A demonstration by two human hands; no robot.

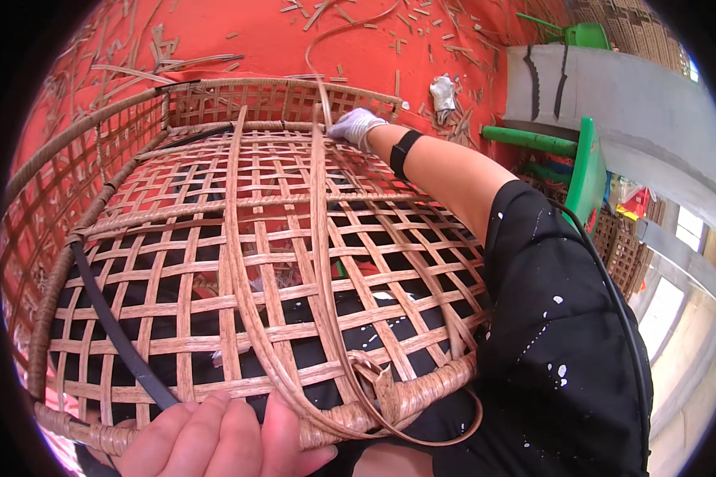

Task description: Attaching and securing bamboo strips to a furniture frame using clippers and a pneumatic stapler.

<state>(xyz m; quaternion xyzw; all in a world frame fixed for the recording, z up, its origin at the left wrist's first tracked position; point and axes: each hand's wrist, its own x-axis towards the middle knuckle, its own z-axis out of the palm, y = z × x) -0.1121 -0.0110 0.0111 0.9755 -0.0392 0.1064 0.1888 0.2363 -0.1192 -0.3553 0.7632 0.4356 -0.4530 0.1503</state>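
A large woven rattan frame (191, 310) with an open lattice lies across my lap, its wrapped near rim (429, 393) close to me. My left hand (207, 441) is bare and closed over that rim at the lower left. At the far end my right hand (356, 127), in a pale glove with a black band on the forearm, is closed on a long flat rattan strip (324, 103). The strip's tail trails away over the red floor. Other long strips (232, 215) run lengthwise over the weave, and one loops (461, 429) at the near rim. The right fingertips are partly hidden.
Short cane offcuts (163, 52) litter the red floor covering (254, 40). A crumpled white glove (443, 94) lies beyond my right hand. Green plastic furniture (585, 171) stands at the right, beside a grey panel (636, 103). A dark strap (119, 334) crosses the lattice's left side.
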